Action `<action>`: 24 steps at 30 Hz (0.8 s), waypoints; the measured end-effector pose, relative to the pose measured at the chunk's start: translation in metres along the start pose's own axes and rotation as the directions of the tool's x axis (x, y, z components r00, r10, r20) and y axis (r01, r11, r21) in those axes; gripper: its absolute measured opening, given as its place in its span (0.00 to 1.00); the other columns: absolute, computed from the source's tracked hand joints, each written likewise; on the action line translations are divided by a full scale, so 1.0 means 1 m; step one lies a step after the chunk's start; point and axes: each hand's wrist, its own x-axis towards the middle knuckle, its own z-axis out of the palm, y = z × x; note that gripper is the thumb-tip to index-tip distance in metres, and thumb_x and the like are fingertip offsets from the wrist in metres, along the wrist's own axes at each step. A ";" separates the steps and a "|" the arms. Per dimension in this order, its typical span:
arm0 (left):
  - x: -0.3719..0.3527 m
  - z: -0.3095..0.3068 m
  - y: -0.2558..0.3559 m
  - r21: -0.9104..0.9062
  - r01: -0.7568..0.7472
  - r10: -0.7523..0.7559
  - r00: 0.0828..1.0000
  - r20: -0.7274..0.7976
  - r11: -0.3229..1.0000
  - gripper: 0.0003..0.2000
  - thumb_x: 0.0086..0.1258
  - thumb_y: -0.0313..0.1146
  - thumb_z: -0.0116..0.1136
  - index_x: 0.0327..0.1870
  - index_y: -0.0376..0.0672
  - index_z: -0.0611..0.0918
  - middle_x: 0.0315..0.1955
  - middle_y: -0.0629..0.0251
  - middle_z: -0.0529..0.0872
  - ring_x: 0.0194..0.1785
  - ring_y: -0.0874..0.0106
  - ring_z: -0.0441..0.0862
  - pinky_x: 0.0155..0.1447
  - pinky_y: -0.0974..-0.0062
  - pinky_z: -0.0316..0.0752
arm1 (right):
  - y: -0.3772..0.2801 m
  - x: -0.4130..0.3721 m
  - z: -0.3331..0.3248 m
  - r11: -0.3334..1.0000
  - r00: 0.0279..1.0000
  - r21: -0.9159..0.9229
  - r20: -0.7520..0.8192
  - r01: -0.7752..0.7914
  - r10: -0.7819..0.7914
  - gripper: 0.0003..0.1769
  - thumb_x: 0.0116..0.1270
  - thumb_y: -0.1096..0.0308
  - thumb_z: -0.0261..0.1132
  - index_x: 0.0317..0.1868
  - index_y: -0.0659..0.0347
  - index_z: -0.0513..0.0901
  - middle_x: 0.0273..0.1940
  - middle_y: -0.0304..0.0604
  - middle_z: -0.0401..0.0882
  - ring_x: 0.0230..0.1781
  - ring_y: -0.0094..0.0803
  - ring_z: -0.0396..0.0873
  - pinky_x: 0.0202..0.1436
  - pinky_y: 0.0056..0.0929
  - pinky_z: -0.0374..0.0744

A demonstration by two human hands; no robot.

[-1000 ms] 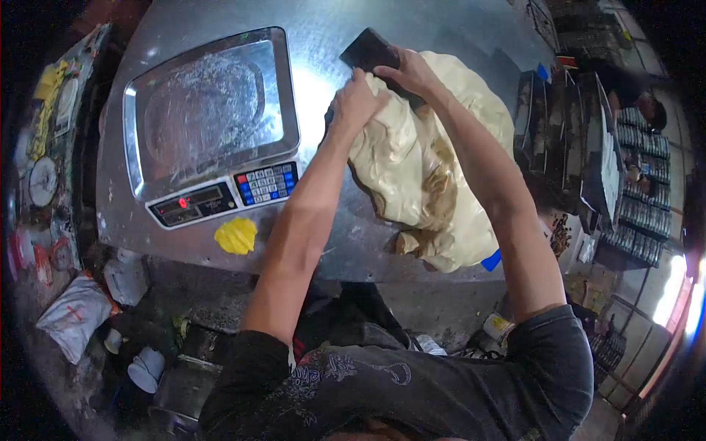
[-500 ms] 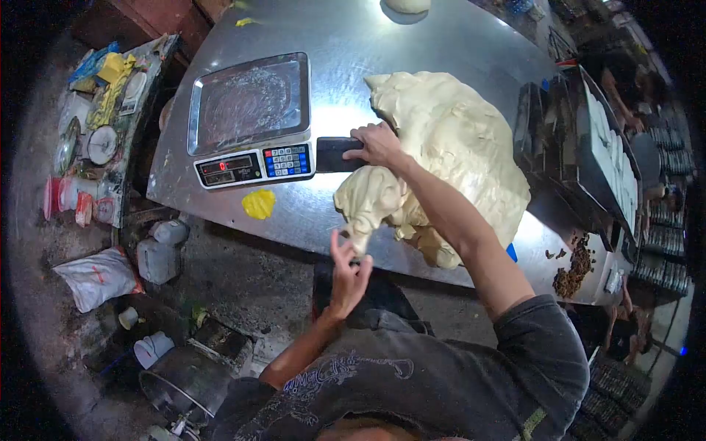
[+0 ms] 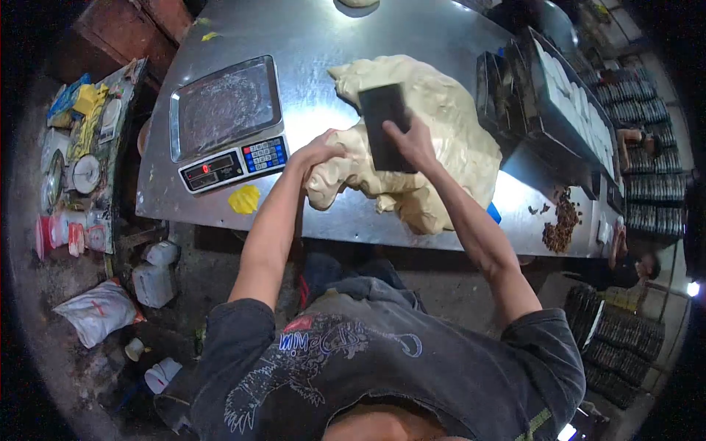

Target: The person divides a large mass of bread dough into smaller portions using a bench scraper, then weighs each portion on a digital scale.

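A large mound of pale dough (image 3: 463, 140) lies on the metal table (image 3: 316, 40). My right hand (image 3: 413, 143) is closed round one edge of a dark, flat dough scraper (image 3: 384, 125), which is over the left part of the mound. My left hand (image 3: 321, 149) grips the top of a dough lobe (image 3: 323, 184) at the mound's left end; part of its fingers is hidden by the dough. Just left of that hand stands a digital scale (image 3: 228, 110), its pan bare and its display showing 0.
Yellow smear (image 3: 244, 198) lies below the scale. Dark trays (image 3: 544, 110) stand right of the dough, near brown crumbs (image 3: 562, 224). A cluttered side table (image 3: 125, 147) is at far left. Another person (image 3: 625, 270) is at the right edge.
My right hand has lifted the scraper from beside the scale and moved it right, over the dough. My left hand has risen from below the lobe to grip it. The view has shifted.
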 end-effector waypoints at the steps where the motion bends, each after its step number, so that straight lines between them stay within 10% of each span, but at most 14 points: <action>1: -0.015 -0.003 -0.003 -0.072 0.059 -0.055 0.997 0.046 0.996 0.40 0.62 0.46 0.69 0.75 0.46 0.65 0.61 0.52 0.80 0.59 0.62 0.78 0.56 0.63 0.78 | 0.004 -0.012 0.013 0.970 0.994 -0.243 0.108 0.028 -0.001 0.27 0.66 0.57 0.70 0.58 0.68 0.76 0.39 0.59 0.87 0.41 0.54 0.86 0.47 0.48 0.82; 3: -0.041 -0.001 -0.020 -0.112 0.226 -0.221 0.974 0.053 0.968 0.39 0.65 0.45 0.64 0.77 0.47 0.63 0.66 0.53 0.75 0.64 0.60 0.75 0.62 0.62 0.75 | 0.007 -0.035 0.046 0.876 0.980 -0.477 0.199 0.077 0.022 0.26 0.66 0.60 0.67 0.58 0.66 0.72 0.35 0.62 0.85 0.37 0.60 0.84 0.42 0.54 0.81; 4: -0.046 0.006 -0.054 -0.175 0.078 -0.087 0.995 -0.040 0.982 0.37 0.67 0.37 0.65 0.78 0.47 0.63 0.60 0.56 0.80 0.57 0.66 0.82 0.57 0.69 0.81 | 0.005 -0.048 0.064 0.871 0.982 -0.487 0.184 0.063 0.032 0.24 0.66 0.61 0.65 0.58 0.64 0.70 0.33 0.62 0.84 0.35 0.62 0.83 0.40 0.57 0.80; 7: -0.105 0.035 -0.054 -0.663 0.138 -0.229 0.972 -0.051 0.735 0.38 0.66 0.32 0.69 0.77 0.45 0.64 0.62 0.58 0.79 0.61 0.67 0.80 0.60 0.67 0.79 | 0.008 -0.064 0.102 0.842 0.967 -0.539 0.216 0.001 0.136 0.26 0.67 0.57 0.67 0.57 0.63 0.68 0.33 0.61 0.84 0.33 0.62 0.84 0.39 0.58 0.80; 12: -0.159 0.047 -0.071 -0.575 -0.030 -0.063 0.988 -0.141 0.818 0.34 0.64 0.37 0.74 0.70 0.41 0.71 0.57 0.61 0.82 0.60 0.70 0.78 0.64 0.70 0.73 | 0.023 -0.061 0.136 0.882 0.970 -0.472 0.202 -0.024 0.135 0.22 0.68 0.60 0.65 0.55 0.62 0.69 0.34 0.62 0.84 0.36 0.63 0.84 0.40 0.59 0.80; 19: -0.238 -0.057 0.072 -0.020 -0.183 0.178 0.972 -0.152 0.983 0.32 0.64 0.50 0.75 0.65 0.50 0.72 0.48 0.57 0.85 0.53 0.67 0.83 0.57 0.68 0.78 | 0.042 -0.043 0.141 0.914 0.951 -0.372 0.187 -0.162 0.244 0.35 0.65 0.47 0.72 0.61 0.66 0.73 0.49 0.61 0.84 0.51 0.57 0.83 0.55 0.50 0.78; 22: -0.237 -0.112 0.107 0.320 -0.314 0.431 0.798 -0.421 0.894 0.35 0.62 0.51 0.74 0.68 0.51 0.71 0.50 0.51 0.87 0.48 0.57 0.89 0.50 0.61 0.86 | 0.044 -0.037 0.141 0.945 0.959 -0.289 0.189 -0.151 0.211 0.36 0.65 0.45 0.72 0.60 0.67 0.75 0.50 0.62 0.84 0.52 0.56 0.83 0.56 0.48 0.78; 24: -0.227 -0.138 0.119 0.536 -0.109 0.444 0.708 -0.549 0.837 0.36 0.64 0.51 0.73 0.71 0.49 0.72 0.54 0.48 0.86 0.51 0.57 0.89 0.54 0.61 0.85 | 0.049 -0.036 0.143 0.956 0.964 -0.242 0.165 -0.164 0.207 0.36 0.65 0.45 0.71 0.59 0.67 0.75 0.50 0.62 0.84 0.52 0.56 0.83 0.56 0.48 0.78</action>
